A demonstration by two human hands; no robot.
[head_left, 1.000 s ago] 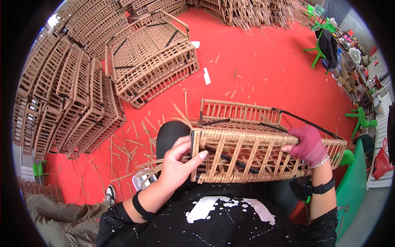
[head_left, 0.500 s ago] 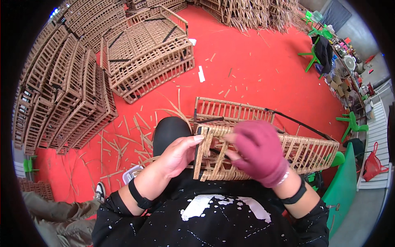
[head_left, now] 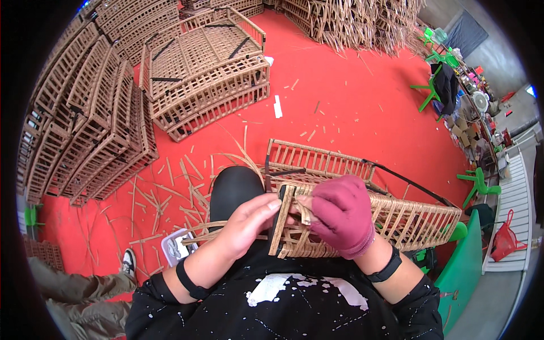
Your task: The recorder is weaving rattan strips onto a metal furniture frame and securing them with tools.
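Across my lap rests a woven wicker frame (head_left: 416,221), brown strips wound over a black frame with an open slatted side. My bare left hand (head_left: 249,224) grips its left end, thumb along the dark edge and fingertips partly hidden behind it. In a maroon glove with bare fingertips, my right hand (head_left: 341,215) is closed on a flat wicker strip (head_left: 305,214) at the top of that end. Loose strips (head_left: 207,228) trail out to the left beside my knee.
Stacked wicker frames (head_left: 209,73) stand at the far left. Cut strips litter the red floor (head_left: 351,107). A small white tub (head_left: 170,249) sits by my left forearm. Green chairs (head_left: 481,184) and a cluttered table line the right. Another person's legs (head_left: 85,283) show at lower left.
My right hand has moved slightly left and down, and a folded strip now shows at its fingertips. The frame's left end has tilted and shifted a little; my left hand stays beside it.
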